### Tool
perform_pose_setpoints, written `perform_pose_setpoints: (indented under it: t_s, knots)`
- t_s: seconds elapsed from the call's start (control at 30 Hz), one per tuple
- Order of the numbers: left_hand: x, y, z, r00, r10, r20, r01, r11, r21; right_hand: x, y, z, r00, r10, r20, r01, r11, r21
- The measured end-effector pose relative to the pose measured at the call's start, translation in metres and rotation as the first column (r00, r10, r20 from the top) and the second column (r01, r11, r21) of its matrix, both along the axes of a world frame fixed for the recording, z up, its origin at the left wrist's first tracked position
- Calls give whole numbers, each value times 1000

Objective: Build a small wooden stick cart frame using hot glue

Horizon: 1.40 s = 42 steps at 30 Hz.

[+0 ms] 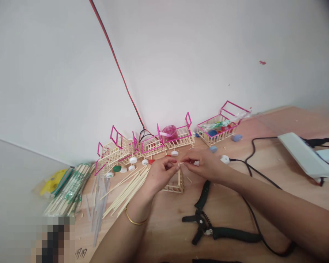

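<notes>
My left hand (pixel 161 171) and my right hand (pixel 204 165) meet above the wooden table (pixel 263 171), both with fingers pinched on a short pale wooden stick (pixel 181 163) held between them. Just below the hands stands a small frame of pale sticks (pixel 175 184). A gold bangle (pixel 135 219) circles my left wrist. Loose long sticks (pixel 128 190) lie fanned out left of my left hand.
Pink-edged stick baskets (pixel 153 144) line the wall, one (pixel 218 128) holding coloured caps. Bottle caps (pixel 133 160) lie scattered before them. Black pliers (pixel 205 219) and a black cable (pixel 252 171) lie near my right arm. Packets of sticks (pixel 68 190) sit at the left, a white device (pixel 304 155) at the right.
</notes>
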<state>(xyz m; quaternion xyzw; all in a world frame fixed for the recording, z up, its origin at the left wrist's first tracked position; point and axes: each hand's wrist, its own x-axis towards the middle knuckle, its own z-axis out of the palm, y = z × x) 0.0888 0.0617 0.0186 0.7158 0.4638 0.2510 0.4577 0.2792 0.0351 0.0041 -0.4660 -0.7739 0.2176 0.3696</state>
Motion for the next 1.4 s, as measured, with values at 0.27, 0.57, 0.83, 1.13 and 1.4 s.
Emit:
perform_pose_setpoints:
  t_s: [0.27,0.57,0.83,1.13,1.4]
  knots:
    - [0,0,1,1000,-5,-8,5,1000,0,-2,0,1,999,-3,37,2,1000,19]
    - [0,1,0,999,-30,-42,30,999,13,-6,3,1,999,-1,54,-3,997,74]
    - [1,-2,4,998,-22,-50,27,996,89,-5,3,0,998,-8,69,3,997,73]
    - [-1,-4,2,985,-18,-170,76,936,343,-7,2,5,990,-20,138,10,997,72]
    - [-1,-6,4,973,-31,-229,135,881,454,-8,3,4,990,-55,128,52,998,28]
